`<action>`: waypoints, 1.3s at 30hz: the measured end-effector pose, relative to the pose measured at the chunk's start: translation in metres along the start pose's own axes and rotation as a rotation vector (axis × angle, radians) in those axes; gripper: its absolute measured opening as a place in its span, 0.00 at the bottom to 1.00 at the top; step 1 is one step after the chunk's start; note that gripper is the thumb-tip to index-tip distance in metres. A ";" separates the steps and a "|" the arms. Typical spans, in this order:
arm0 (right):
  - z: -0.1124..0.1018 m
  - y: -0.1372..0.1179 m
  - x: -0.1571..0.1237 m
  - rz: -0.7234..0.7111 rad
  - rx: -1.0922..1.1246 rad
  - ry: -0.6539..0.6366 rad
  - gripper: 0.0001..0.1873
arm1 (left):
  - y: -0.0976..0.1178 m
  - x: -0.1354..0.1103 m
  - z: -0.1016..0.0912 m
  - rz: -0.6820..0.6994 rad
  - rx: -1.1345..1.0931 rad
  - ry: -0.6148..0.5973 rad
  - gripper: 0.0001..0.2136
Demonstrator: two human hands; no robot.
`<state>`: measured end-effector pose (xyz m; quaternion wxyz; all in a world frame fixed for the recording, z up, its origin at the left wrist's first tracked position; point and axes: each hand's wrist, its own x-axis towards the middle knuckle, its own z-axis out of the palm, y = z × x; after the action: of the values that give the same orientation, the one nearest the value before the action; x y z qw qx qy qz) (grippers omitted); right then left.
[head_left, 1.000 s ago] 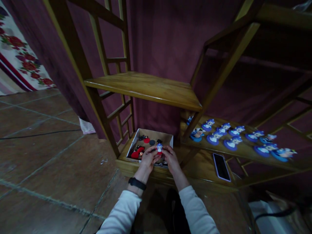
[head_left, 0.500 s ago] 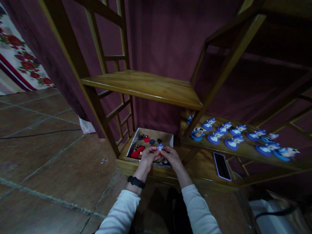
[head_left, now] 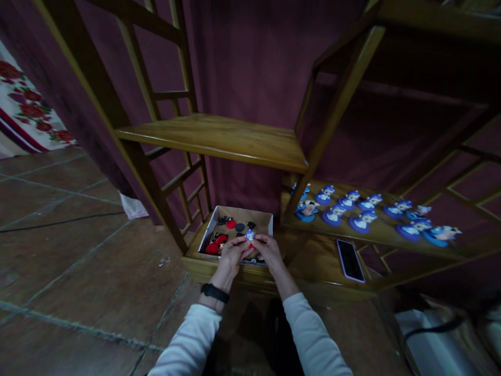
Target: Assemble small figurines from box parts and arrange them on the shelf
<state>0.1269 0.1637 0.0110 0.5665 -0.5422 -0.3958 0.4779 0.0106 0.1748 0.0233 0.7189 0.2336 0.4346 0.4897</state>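
A small figurine (head_left: 250, 236) with purple-blue hair is pinched between my left hand (head_left: 234, 253) and my right hand (head_left: 269, 249), just above the front part of a shallow cardboard box (head_left: 263, 216). Both sets of fingers are closed around its lower part, which they partly hide. Inside the box lie several small pieces with red and black bases, among them a red disc (head_left: 231, 224) and a dark grey disc (head_left: 240, 227). My wrists and forearms reach in from below, with a black band (head_left: 215, 293) on the left wrist.
Several figurines on purple and light-blue bases, one of them a purple-based figurine (head_left: 362, 221), stand on a raised shelf at right. Below them a phone (head_left: 350, 260) lies on the lower board. A wooden shelf (head_left: 219, 137) juts out above the box; a slanted post (head_left: 332, 120) rises beside it.
The view has shifted slightly, so the shelf and figurines sit further left. Both hands keep hold of the figurine, which appears a little more upright and shows more of its body.
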 end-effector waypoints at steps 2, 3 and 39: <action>0.003 0.001 -0.004 -0.035 -0.004 0.016 0.13 | 0.000 -0.004 0.001 0.011 0.000 -0.015 0.08; 0.003 0.002 -0.007 -0.047 -0.011 0.018 0.13 | -0.001 -0.008 0.001 0.022 0.007 -0.019 0.08; -0.028 -0.001 -0.178 0.282 0.307 0.088 0.10 | -0.064 -0.162 -0.027 -0.066 0.098 -0.083 0.05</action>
<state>0.1127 -0.0154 0.0220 0.5865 -0.5199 -0.2137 0.5831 -0.0037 -0.0009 0.0251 0.7396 0.2743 0.4354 0.4339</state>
